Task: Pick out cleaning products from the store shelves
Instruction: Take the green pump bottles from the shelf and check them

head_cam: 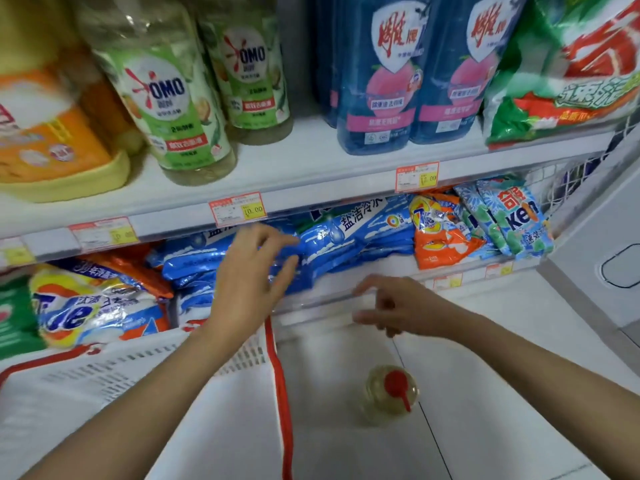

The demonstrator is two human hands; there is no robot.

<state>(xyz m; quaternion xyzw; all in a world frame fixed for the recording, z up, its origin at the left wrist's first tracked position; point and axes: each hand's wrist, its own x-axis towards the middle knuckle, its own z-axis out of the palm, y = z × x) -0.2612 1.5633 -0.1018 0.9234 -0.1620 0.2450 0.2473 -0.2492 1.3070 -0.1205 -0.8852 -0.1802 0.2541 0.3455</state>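
Note:
Blue detergent powder bags (349,237) lie stacked on the lower shelf. My left hand (252,271) reaches into that shelf with fingers spread, touching the front of the blue bags. My right hand (398,306) hovers lower right, in front of the shelf edge, fingers loosely curled and holding nothing. A clear bottle with a red cap (389,393) stands on the floor below my right hand. A white basket with a red rim (194,393) sits under my left forearm.
The upper shelf holds green OMO bottles (166,95), blue bottles (377,74), an orange jug (52,133) and a green bag (568,74). Tide bags (90,306), an orange bag (440,233) and Keon bags (516,216) flank the blue ones. A white cabinet (595,237) stands right.

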